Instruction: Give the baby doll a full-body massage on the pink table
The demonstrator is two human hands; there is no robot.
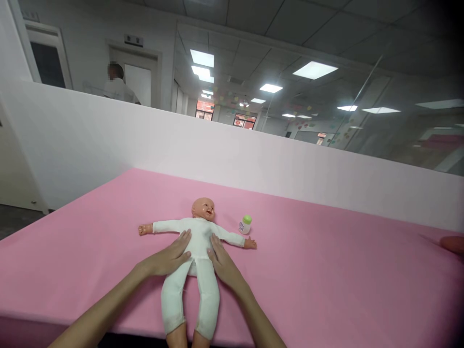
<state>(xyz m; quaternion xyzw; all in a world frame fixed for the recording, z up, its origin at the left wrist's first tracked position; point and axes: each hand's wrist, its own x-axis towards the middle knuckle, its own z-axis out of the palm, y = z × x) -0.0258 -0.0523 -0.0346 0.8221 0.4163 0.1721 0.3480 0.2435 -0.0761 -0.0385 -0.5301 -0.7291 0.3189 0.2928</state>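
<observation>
Spreading L hand (167, 256) & R hand (224, 265) flat on baby doll (199, 239): prob. light, floppy cloth body, stiffer vinyl head (203, 210), so best held at torso.

A baby doll (197, 241) lies on its back on a covered table (311, 275), head toward the far edge, legs extending to the near edge. A small bottle (245, 224) stands on the table to the right of the doll's head, behind the outstretched arm and not touching it. The left hand (168, 256) rests on the torso's left side in view; the right hand (224, 263) rests on the opposite side. A partition wall (203, 145) runs behind the table. Beyond it, a person (118, 84) stands before a doorway (136, 79), at left.
</observation>
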